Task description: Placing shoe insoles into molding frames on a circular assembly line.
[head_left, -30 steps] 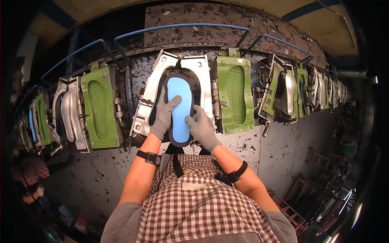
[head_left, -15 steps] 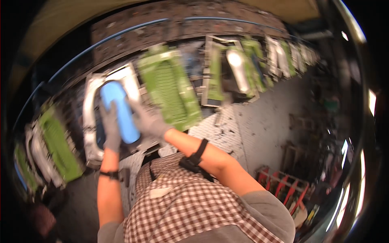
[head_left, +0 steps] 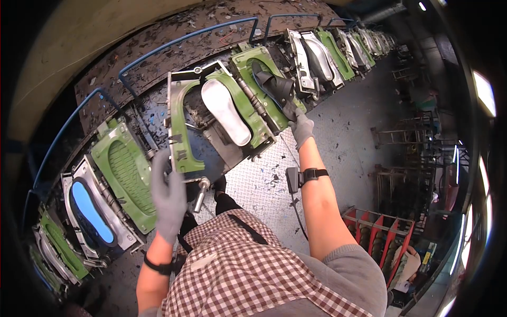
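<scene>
In a grey glove, my right hand (head_left: 300,122) has its fingers closed at the near end of a black sandal (head_left: 274,87) with wide straps. The sandal lies in an opened green mould half (head_left: 252,57). My left hand (head_left: 170,198), gloved too, is raised with fingers stretched and thumb apart, holding nothing. It is by the near corner of an open green mould frame (head_left: 178,113), left of its metal handle (head_left: 200,195). Between my hands stands a silver foot-shaped form (head_left: 226,111). Further left, a blue sole (head_left: 92,210) sits in a silver mould beside a green sole-patterned mould half (head_left: 128,169).
A row of open moulds (head_left: 319,58) curves away to the far right. Blue rails (head_left: 185,38) run behind it, before a brown surface strewn with scraps. Scraps dot the metal tread-plate floor (head_left: 259,179). A red rack (head_left: 380,238) stands at the lower right.
Both hands have left the blue sole, which now sits further left in view. My right hand has gone right to the black sandal. The view has swung right along the moulds.
</scene>
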Available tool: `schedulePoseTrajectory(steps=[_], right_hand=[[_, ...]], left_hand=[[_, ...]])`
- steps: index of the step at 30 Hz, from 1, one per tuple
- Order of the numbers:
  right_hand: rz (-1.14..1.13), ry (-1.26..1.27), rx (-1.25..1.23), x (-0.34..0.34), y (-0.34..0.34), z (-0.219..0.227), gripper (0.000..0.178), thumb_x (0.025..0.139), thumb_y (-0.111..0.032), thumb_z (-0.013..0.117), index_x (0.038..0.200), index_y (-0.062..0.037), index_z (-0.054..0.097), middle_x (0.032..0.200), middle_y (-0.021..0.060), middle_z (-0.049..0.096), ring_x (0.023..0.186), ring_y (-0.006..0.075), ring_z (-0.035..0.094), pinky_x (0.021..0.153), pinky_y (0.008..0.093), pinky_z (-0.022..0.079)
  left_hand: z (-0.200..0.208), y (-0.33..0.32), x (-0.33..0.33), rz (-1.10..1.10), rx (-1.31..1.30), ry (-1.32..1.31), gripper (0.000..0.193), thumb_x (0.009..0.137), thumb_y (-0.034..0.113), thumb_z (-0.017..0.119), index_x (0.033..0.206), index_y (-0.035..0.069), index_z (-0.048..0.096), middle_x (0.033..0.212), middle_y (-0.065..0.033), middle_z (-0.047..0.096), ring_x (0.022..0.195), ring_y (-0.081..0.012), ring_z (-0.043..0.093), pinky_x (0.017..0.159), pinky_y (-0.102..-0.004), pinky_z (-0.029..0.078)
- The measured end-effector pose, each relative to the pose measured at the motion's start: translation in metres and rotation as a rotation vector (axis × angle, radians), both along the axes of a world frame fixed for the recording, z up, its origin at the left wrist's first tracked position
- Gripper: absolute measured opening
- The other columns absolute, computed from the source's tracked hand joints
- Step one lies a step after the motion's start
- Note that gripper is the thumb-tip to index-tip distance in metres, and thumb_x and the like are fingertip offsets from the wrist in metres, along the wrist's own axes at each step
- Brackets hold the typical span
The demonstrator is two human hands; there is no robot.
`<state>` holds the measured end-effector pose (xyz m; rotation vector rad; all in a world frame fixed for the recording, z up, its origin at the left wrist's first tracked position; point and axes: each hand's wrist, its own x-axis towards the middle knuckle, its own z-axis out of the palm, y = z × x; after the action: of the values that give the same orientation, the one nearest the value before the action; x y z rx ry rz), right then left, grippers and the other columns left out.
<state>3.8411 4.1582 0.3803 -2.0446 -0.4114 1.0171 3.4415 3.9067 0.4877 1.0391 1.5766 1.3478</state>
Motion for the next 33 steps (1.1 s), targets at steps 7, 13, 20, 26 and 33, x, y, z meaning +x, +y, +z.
schedulePoseTrajectory(steps=[7,13,20,26,33], right_hand=[[-0.053,1.205,0.202,0.006,-0.018,0.059,0.005,0.1,-0.014,0.061,0.102,-0.0104,0.061,0.069,-0.0029,0.051,0.054,0.0063,0.048,0.043,0.0193,0.035],[0.423,0.775,0.462,-0.054,0.009,0.128,0.025,0.102,-0.009,0.058,0.126,-0.0068,0.061,0.092,-0.0006,0.065,0.071,0.0049,0.063,0.052,0.0204,0.049],[1.506,-0.303,1.162,-0.135,0.059,0.098,0.024,0.088,-0.005,0.065,0.111,-0.0115,0.069,0.088,0.01,0.068,0.078,0.0269,0.068,0.071,0.0379,0.055],[2.474,-0.136,0.823,-0.157,0.01,0.097,0.018,0.088,-0.017,0.061,0.105,-0.0151,0.065,0.097,0.0088,0.07,0.094,0.0322,0.069,0.083,0.0431,0.054],[2.446,-0.19,0.54,-0.158,0.006,0.081,0.016,0.093,-0.022,0.057,0.107,-0.0169,0.061,0.098,0.0067,0.071,0.095,0.0311,0.069,0.083,0.0403,0.054]], left_hand=[[-0.097,0.179,0.103,0.129,-0.352,-0.649,0.068,0.096,0.026,0.07,0.149,-0.005,0.041,0.144,-0.0151,0.053,0.127,-0.0242,0.056,0.108,-0.0348,0.044],[-0.117,0.185,0.125,0.19,-0.265,-0.614,0.051,0.088,0.024,0.078,0.126,-0.006,0.065,0.114,-0.008,0.071,0.096,-0.0163,0.067,0.086,-0.0322,0.054],[-0.084,0.12,0.157,0.287,-0.258,-0.6,0.043,0.084,0.012,0.076,0.122,-0.005,0.066,0.112,-0.0087,0.072,0.096,-0.0153,0.068,0.086,-0.0304,0.055],[-0.105,0.109,0.129,0.103,-0.116,-0.668,0.041,0.093,0.006,0.063,0.133,0.001,0.058,0.127,-0.0144,0.067,0.111,-0.0198,0.065,0.1,-0.0341,0.053],[-0.054,0.09,0.173,-0.098,-0.888,-0.586,0.05,0.09,0.014,0.072,0.135,0.002,0.054,0.118,-0.0149,0.068,0.106,-0.0214,0.067,0.083,-0.0331,0.058]])
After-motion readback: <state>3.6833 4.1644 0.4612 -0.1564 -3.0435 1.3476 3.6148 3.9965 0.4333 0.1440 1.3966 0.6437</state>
